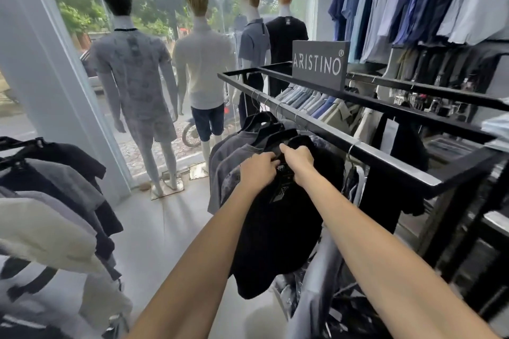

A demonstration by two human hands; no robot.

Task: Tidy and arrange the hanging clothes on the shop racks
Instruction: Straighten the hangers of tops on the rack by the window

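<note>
A black shirt (278, 231) hangs from the black metal rack rail (338, 143) in the middle of the view. My left hand (257, 172) grips the shirt's collar area from the left. My right hand (298, 158) pinches the collar from the right, close beside the left hand. A tag shows on the shirt just below both hands. Grey and dark shirts (237, 151) hang on wire hangers to the left of the black shirt, further along the same rail.
Another rack of dark, grey and cream shirts (49, 201) fills the lower left. Several mannequins (137, 76) stand at the shop window. A grey brand sign (319, 64) sits on the rack top. Blue shirts (413, 5) hang on the right wall.
</note>
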